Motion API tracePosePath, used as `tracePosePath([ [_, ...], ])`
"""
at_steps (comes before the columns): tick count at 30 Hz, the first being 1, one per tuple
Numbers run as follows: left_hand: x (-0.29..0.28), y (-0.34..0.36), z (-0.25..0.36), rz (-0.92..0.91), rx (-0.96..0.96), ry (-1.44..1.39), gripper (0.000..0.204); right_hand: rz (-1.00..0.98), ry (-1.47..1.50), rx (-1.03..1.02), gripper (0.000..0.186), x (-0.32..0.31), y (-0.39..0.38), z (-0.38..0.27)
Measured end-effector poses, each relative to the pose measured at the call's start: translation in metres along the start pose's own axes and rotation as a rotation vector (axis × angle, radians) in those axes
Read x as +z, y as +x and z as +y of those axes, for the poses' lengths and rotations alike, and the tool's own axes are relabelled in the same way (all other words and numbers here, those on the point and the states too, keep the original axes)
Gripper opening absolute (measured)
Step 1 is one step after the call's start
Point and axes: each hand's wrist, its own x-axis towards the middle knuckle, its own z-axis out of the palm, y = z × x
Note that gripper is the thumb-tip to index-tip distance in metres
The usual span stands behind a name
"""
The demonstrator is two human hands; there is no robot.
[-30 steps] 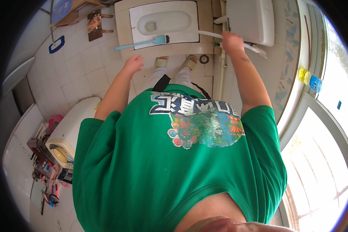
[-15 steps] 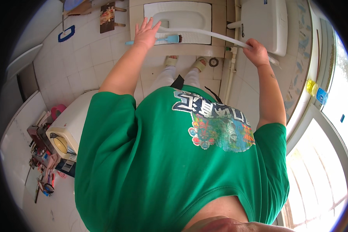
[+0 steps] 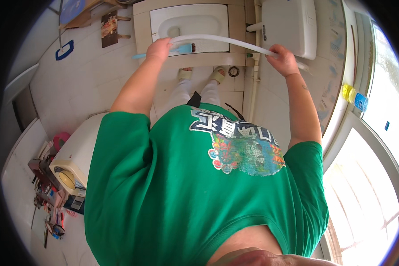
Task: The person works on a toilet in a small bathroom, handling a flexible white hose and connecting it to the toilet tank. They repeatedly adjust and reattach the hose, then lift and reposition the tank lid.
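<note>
I stand in a green printed T-shirt over a white squat toilet pan (image 3: 199,20) set in a beige step. A long white hose (image 3: 226,41) arcs between my hands. My left hand (image 3: 158,48) is closed on the hose's free end at the pan's near rim. My right hand (image 3: 283,60) grips the hose's other part just below the white cistern (image 3: 288,26) on the wall. A blue toilet brush (image 3: 184,48) lies along the near rim, partly under my left hand. My sandalled feet (image 3: 217,75) stand on the tiles in front of the step.
A white washing machine (image 3: 75,155) stands at my left, with a cluttered shelf of small items (image 3: 48,195) beyond it. A yellow bottle with a blue label (image 3: 354,96) lies on the window sill at right. A round floor drain (image 3: 234,71) sits by my feet.
My left hand has risen from beside my body to the pan's rim and closed on the hose end. My right hand has slid down the hose from the cistern.
</note>
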Motion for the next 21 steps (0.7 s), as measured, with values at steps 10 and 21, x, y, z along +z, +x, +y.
tracePosePath([
  [10, -0.018, 0.018, 0.015, 0.440, -0.034, 0.195, 0.043, -0.030, -0.193, 0.046, 0.020, 0.007, 0.012, -0.001],
  [21, 0.032, -0.052, -0.017, -0.155, 0.080, -0.036, 0.047, 0.025, -0.575, -0.144, 0.012, 0.066, 0.030, 0.028],
])
